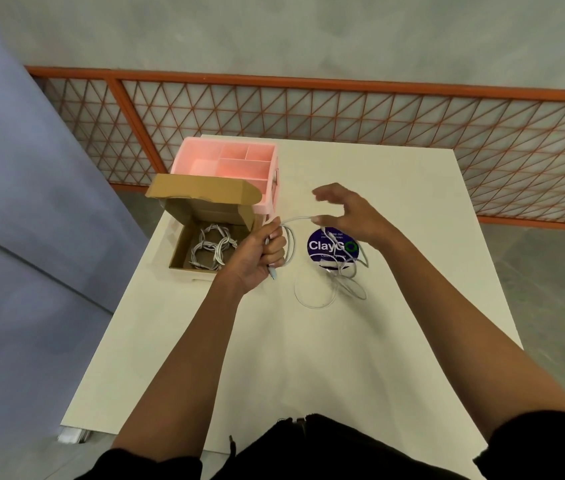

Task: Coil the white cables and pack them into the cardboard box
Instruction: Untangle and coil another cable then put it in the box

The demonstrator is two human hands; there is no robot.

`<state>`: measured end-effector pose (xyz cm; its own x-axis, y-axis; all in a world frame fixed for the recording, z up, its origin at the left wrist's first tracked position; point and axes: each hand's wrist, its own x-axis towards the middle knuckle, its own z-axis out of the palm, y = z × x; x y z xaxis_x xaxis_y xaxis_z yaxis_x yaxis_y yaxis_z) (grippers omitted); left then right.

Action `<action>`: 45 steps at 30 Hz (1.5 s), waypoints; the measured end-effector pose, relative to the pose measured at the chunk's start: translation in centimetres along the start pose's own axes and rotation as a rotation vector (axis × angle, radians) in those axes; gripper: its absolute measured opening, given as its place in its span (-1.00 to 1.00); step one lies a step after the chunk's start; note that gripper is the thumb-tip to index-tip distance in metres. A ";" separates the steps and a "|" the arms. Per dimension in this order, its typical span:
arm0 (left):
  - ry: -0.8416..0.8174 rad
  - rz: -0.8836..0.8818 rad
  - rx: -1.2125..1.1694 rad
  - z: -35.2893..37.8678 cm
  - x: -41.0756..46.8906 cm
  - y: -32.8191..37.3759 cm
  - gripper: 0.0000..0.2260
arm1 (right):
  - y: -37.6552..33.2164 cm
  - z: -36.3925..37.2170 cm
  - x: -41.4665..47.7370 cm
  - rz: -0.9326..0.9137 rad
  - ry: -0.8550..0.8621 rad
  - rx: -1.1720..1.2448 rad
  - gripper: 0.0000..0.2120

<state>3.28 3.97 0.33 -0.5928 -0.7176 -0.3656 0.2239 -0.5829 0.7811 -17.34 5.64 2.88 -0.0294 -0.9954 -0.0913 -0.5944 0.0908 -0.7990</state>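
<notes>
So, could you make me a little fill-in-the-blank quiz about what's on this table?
1. The brown cardboard box already holds coiled white ____.
2. Behind it stands a ____ plastic organiser with compartments.
3. The left hand grips loops of a loose white cable, whose slack crosses the round blue sticker reading ____.

Missing words: cables; pink; ClayGo.

The cardboard box (180, 249) is open from above; its raised lid (201, 192) and the pink organizer (180, 161) wall its far side.
</notes>
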 end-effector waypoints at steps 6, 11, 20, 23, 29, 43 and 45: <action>-0.117 -0.030 -0.130 0.7 -0.5 0.5 -0.68 | -2.1 0.5 -0.5 -0.036 -0.236 0.171 -0.78; -0.213 -0.012 -0.220 0.4 -0.7 0.6 -0.63 | -2.8 1.1 -1.5 0.030 -0.351 0.233 -0.69; -0.272 -0.027 -0.272 -0.1 -0.5 0.0 -0.63 | -2.8 1.7 -1.2 0.044 -0.333 0.317 -0.85; -0.192 -0.005 -0.231 -0.3 -0.5 0.2 -0.61 | -2.7 1.4 -1.3 0.065 -0.364 0.372 -0.87; -0.137 0.021 -0.227 -0.2 0.0 0.1 -0.58 | -2.5 1.1 -1.4 0.081 -0.397 0.402 -0.87; -0.247 -0.042 -0.301 0.4 0.7 0.1 -0.57 | -2.3 2.1 -1.7 0.155 -0.372 0.644 -0.71; -0.251 -0.029 -0.300 0.5 0.6 0.2 -0.58 | -2.3 2.3 -1.6 0.155 -0.314 0.674 -0.70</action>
<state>2.53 3.62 0.50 -0.7645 -0.6056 -0.2208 0.3988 -0.7135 0.5761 -14.04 7.11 3.53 0.2171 -0.9234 -0.3167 0.0210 0.3287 -0.9442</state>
